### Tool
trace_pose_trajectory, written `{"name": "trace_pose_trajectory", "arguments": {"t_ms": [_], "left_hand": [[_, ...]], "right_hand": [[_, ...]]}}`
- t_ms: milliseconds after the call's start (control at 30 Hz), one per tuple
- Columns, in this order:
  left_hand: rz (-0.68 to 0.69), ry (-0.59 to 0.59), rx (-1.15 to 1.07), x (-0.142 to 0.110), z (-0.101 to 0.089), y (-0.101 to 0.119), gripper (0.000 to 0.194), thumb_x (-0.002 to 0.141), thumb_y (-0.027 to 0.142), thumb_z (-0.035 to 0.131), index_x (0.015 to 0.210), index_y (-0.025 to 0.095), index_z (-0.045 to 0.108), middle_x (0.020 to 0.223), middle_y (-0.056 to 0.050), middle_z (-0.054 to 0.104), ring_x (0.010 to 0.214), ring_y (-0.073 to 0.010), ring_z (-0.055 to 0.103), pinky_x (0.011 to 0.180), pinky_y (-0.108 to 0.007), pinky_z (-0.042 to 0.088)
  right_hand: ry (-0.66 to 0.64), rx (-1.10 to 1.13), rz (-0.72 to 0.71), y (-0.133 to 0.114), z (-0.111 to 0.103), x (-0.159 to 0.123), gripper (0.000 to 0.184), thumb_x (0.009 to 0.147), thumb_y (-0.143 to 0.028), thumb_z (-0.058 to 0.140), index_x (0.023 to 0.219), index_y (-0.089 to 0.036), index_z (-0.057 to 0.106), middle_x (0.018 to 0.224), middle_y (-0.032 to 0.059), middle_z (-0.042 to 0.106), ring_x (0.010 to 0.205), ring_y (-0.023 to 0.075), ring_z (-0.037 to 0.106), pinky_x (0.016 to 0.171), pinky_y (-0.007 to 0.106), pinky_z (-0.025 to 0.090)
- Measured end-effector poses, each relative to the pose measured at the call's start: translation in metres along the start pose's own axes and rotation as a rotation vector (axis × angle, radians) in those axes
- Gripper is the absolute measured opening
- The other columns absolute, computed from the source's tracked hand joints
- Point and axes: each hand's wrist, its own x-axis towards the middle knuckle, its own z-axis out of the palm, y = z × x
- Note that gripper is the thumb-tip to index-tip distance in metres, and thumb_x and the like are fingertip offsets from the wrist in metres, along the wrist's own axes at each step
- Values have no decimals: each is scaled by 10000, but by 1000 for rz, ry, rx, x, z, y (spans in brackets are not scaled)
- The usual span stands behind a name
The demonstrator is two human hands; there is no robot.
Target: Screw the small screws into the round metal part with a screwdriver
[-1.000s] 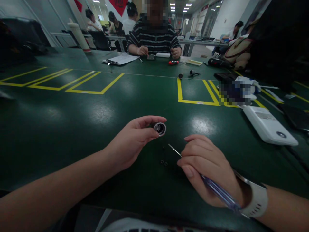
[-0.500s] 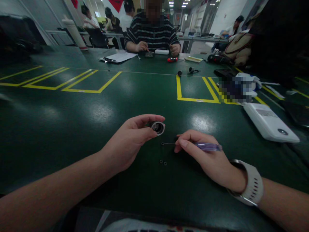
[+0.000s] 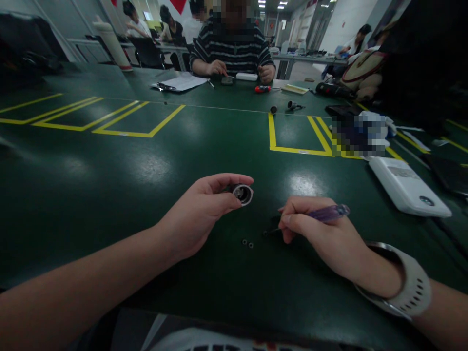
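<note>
Between thumb and fingers, my left hand (image 3: pixel 204 209) grips a small round metal housing (image 3: pixel 244 194), its hollow end facing right and toward me. Some parts show inside it, too small to make out. My right hand (image 3: pixel 310 222), with a pale watch on the wrist, is closed around a screwdriver (image 3: pixel 327 213) with a clear purple handle. The thin shaft slants down to the left, with a small dark ring-like piece (image 3: pixel 265 233) at its tip. Two small dark rings (image 3: pixel 247 243) lie on the green table between my hands.
A white device (image 3: pixel 409 185) lies at the right. Yellow tape rectangles (image 3: pixel 300 149) mark the table. Two small metal parts (image 3: pixel 292 105) and a red screwdriver (image 3: pixel 262 89) are farther back. Opposite sits a person in a striped shirt (image 3: pixel 232 48), near papers (image 3: pixel 183 82).
My right hand has moved right and slightly down with the screwdriver, drawing its tip away from the metal housing. My left hand has hardly moved.
</note>
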Motion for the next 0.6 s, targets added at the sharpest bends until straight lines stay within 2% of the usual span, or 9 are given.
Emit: {"name": "trace_pose_trajectory", "arguments": {"t_ms": [200, 300, 367, 400, 467, 567, 600], "left_hand": [[-9, 13, 14, 0, 2, 1, 314, 598, 80, 596, 894, 152, 672, 895, -52, 677, 905, -215, 609, 895, -383, 398], [-14, 17, 22, -1, 4, 1, 320, 596, 79, 595, 899, 150, 670, 893, -52, 676, 898, -211, 609, 889, -378, 399], [-23, 14, 23, -1, 6, 0, 318, 595, 81, 596, 897, 149, 669, 891, -54, 676, 894, -211, 611, 882, -377, 401], [-27, 12, 24, -1, 6, 0, 316, 594, 82, 597, 894, 149, 670, 889, -55, 676, 890, -211, 611, 879, -377, 401], [-29, 8, 24, 0, 6, -1, 314, 591, 85, 599, 889, 151, 672, 886, -54, 676, 886, -210, 612, 875, -376, 401], [-16, 6, 25, 2, 6, -3, 311, 588, 88, 599, 882, 154, 674, 870, -49, 676, 879, -209, 611, 875, -376, 397], [-13, 4, 25, 2, 6, -3, 311, 588, 87, 598, 883, 154, 674, 865, -48, 676, 881, -209, 610, 875, -376, 397]], "right_hand": [[53, 45, 32, 0, 3, 3, 207, 724, -197, 454, 526, -180, 514, 462, -20, 524, 476, 119, 493, 465, 232, 366], [32, 129, 115, 2, 1, 12, 199, 703, -209, 449, 511, -179, 491, 421, -19, 498, 449, 121, 490, 472, 239, 382], [15, 147, 119, 3, -1, 14, 201, 704, -212, 444, 510, -178, 482, 408, -15, 490, 432, 124, 487, 469, 245, 385], [8, 124, 75, 4, -1, 12, 209, 715, -210, 440, 513, -178, 478, 415, -12, 490, 431, 124, 484, 463, 246, 379], [1, -9, -128, 5, 2, 6, 226, 751, -194, 421, 533, -173, 479, 460, -1, 499, 451, 125, 471, 454, 248, 356], [-17, -382, -655, 8, 8, -6, 207, 750, -125, 412, 571, -151, 512, 539, 24, 492, 539, 143, 443, 556, 298, 393], [-28, -489, -775, 9, 11, -9, 197, 736, -107, 416, 575, -145, 523, 543, 28, 488, 546, 147, 423, 585, 316, 404]]}}
